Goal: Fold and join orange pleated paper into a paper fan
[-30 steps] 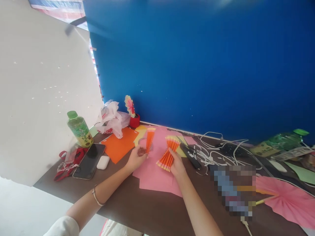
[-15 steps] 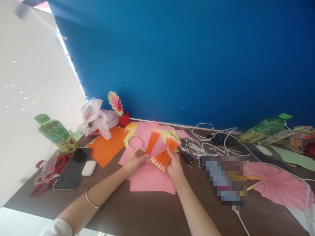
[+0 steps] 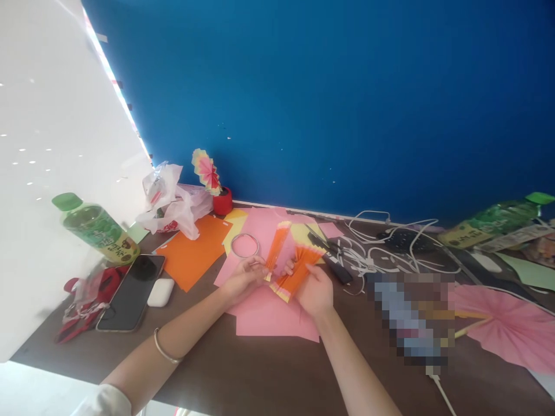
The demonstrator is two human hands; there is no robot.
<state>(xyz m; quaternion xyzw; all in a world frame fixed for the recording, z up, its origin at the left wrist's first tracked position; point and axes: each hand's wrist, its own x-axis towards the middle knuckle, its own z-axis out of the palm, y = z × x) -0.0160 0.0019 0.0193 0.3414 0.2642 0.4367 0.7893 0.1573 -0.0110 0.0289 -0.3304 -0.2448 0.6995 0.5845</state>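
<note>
In my left hand [image 3: 245,280], the fingers pinch the lower end of a narrow pleated orange paper strip [image 3: 278,245] with a pale yellow edge, which stands up from the fingertips. My right hand [image 3: 313,289] grips a wider pleated orange paper [image 3: 299,273] with yellow and pale borders, thumb on top and fingers curled behind it. The two pleated pieces sit close together over pink paper sheets [image 3: 273,318]. A roll of clear tape [image 3: 245,245] lies just beyond my left hand. Scissors [image 3: 336,268] with dark handles rest beyond my right hand.
Orange sheets [image 3: 193,248], a phone [image 3: 132,294], a white earbud case [image 3: 160,292] and a green drink bottle [image 3: 97,228] stand left. A paper flower [image 3: 207,170] rises from a red pot [image 3: 222,202] behind. White cables [image 3: 373,254] and a pink paper fan [image 3: 511,326] lie right.
My right hand has closed further around the wider orange pleats, its fingers now showing on their inner side. The two pleated pieces are nearer each other. The view has shifted slightly.
</note>
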